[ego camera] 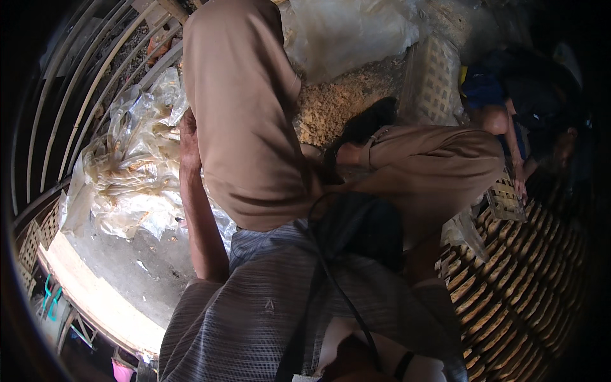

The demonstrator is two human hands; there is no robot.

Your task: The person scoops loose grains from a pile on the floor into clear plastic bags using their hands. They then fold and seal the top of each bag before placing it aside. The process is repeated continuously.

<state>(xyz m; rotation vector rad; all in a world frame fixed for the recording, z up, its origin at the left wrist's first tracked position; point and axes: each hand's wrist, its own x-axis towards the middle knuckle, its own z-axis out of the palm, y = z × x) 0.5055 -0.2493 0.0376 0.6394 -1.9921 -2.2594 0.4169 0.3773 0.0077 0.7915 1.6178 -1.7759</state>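
Observation:
My left hand (188, 125) is beside the brown trouser leg (243, 119) of my raised left knee. Its fingers are partly hidden by the leg, so what they hold cannot be seen. Next to that hand spreads a crumpled heap of clear plastic sheeting (138, 176), with tan residue on it. My right hand is out of sight; the forearm drops into shadow below my bent right leg (429, 153). Tan crumbly material (329, 112) lies on the floor between my legs, near my dark shoe (370, 119).
Another person's hand (519, 181) touches a small woven bamboo panel (507, 198) at right. Rows of tan slats or slabs (510, 267) fill the lower right. A plastic-covered woven panel (432, 81) stands ahead, beside more sheeting (353, 33). Bamboo railings (79, 90) border the left.

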